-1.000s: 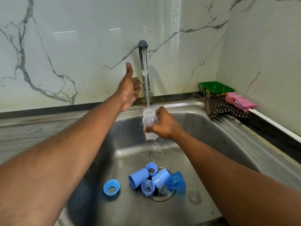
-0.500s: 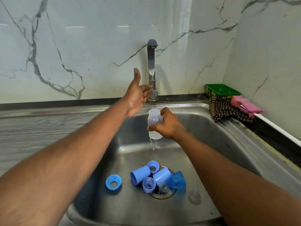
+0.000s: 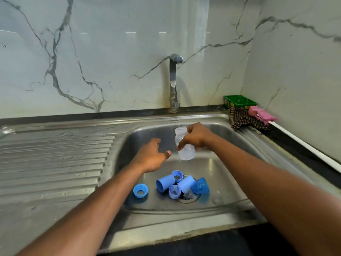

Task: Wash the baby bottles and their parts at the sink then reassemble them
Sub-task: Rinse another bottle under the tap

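The right hand grips a clear plastic baby bottle around its middle, fingers curled round it, holding it upright over the stainless steel sink. The bottle is wet, translucent and uncapped. The left hand hovers just beside it, fingers loosely spread and holding nothing. Below, on the sink floor around the drain, lie light blue plastic caps and collars, a blue ring apart to their left.

Two bare forearms enter from the lower edge. No sleeves show. The left hand and right hand are bare, ungloved.
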